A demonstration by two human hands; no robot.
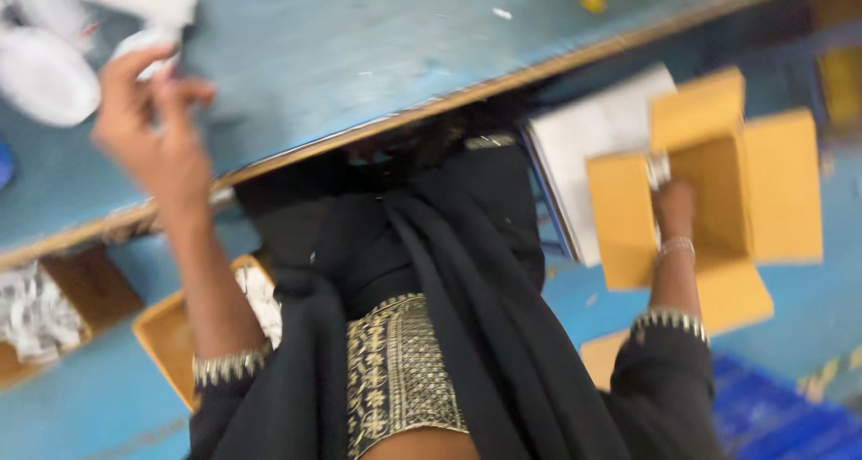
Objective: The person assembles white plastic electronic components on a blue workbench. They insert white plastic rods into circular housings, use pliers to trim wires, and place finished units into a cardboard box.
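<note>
Cardboard, plain and yellow-brown, forms the open box (718,177) standing on the blue floor (808,334) right of the counter (359,56), flaps spread. The right hand (673,207) is seen reaching inside it, fingers closed on a small pale item too blurred to identify. The left hand (148,123) is raised over the pale blue counter, fingers pinched around a white piece (148,43) beside other white parts (45,74). The wood-trimmed counter edge (503,83) runs diagonally.

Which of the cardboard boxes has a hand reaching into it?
The open yellow-brown box on the floor at the person's right: their right hand dips into it. The two boxes at their left hold white stuff, no hand.
</note>
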